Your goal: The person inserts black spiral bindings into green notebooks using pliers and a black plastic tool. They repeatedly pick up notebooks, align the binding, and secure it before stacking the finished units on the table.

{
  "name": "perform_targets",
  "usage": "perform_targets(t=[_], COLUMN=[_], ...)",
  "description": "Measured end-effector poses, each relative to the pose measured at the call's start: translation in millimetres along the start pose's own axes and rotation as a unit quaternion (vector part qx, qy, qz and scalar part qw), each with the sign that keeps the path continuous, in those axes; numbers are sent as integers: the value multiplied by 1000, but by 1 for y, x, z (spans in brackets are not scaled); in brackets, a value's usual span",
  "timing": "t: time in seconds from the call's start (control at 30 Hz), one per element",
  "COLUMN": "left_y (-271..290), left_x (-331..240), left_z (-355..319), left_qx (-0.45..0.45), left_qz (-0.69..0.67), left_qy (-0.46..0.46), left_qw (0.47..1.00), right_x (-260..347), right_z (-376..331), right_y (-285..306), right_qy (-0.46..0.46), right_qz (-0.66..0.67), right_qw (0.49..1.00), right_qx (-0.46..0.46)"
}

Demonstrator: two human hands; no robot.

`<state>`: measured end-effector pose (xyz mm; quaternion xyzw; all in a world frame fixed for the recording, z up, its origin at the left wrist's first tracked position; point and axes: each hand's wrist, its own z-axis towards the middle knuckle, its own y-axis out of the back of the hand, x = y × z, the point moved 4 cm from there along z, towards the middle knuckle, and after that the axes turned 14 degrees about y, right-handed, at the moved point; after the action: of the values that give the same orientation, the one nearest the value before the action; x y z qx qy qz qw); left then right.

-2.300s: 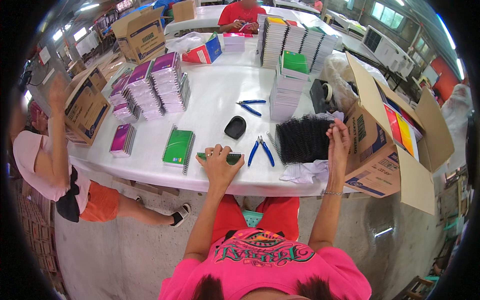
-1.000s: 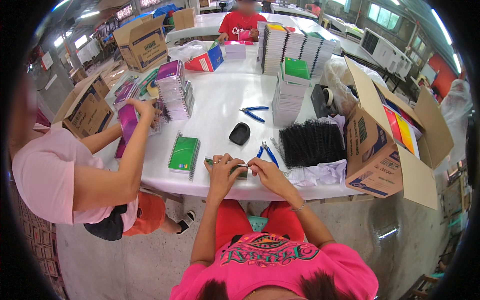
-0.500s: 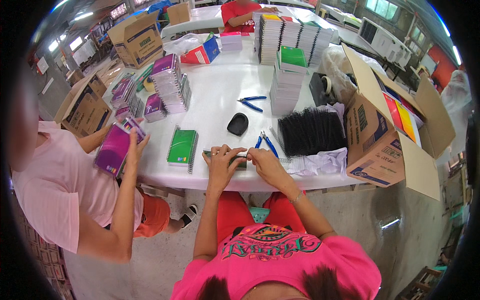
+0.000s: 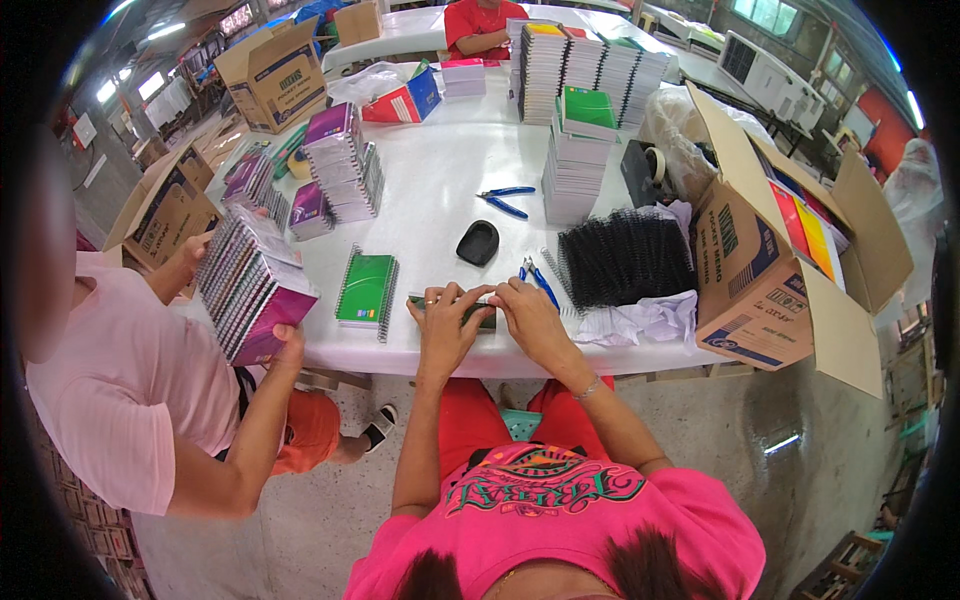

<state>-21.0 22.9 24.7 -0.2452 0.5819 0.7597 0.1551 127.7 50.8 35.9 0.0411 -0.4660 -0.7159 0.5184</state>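
Note:
Near the table's front edge, my left hand [image 4: 450,325] grips a small dark green notebook [image 4: 487,321], mostly covered by the fingers. My right hand [image 4: 536,322] has its fingertips pinched together at the notebook's right end; what lies between them is hidden. Left of my hands lies a green spiral notebook [image 4: 366,290]. Blue-handled cutting pliers [image 4: 543,284] rest just beyond my right hand, and a black oval dish [image 4: 477,244] sits farther in. A heap of black spiral binding coils [image 4: 625,262] is to the right.
White crumpled paper [image 4: 640,322] and an open cardboard box [image 4: 750,275] stand at the right. A second pair of pliers [image 4: 507,201] lies midtable. Notebook stacks [image 4: 572,165] rise behind. At left, a person in pink [image 4: 120,380] holds purple spiral notebooks [image 4: 255,285]; another person [image 4: 483,30] sits opposite.
My hands keep nearly the same place, the right fingers shifting slightly at the notebook's end. The person at left has turned the notebook stack, so its spiral bindings show.

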Motion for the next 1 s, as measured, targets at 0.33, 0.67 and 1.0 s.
perform_targets(t=[0.33, 0.67, 1.0], left_y=[6, -1, -1], left_x=[9, 55, 53], left_z=[-1, -1, 3], left_qx=[-5, -110, -56], left_qz=[-77, -218, -236], left_qy=[0, 55, 48], left_qw=[997, 968, 969], right_x=[14, -19, -133], right_z=[6, 23, 80], right_y=[2, -16, -48], right_qy=[25, 40, 37], right_qz=[50, 121, 84], right_qw=[998, 975, 975], right_qx=[-36, 183, 205])
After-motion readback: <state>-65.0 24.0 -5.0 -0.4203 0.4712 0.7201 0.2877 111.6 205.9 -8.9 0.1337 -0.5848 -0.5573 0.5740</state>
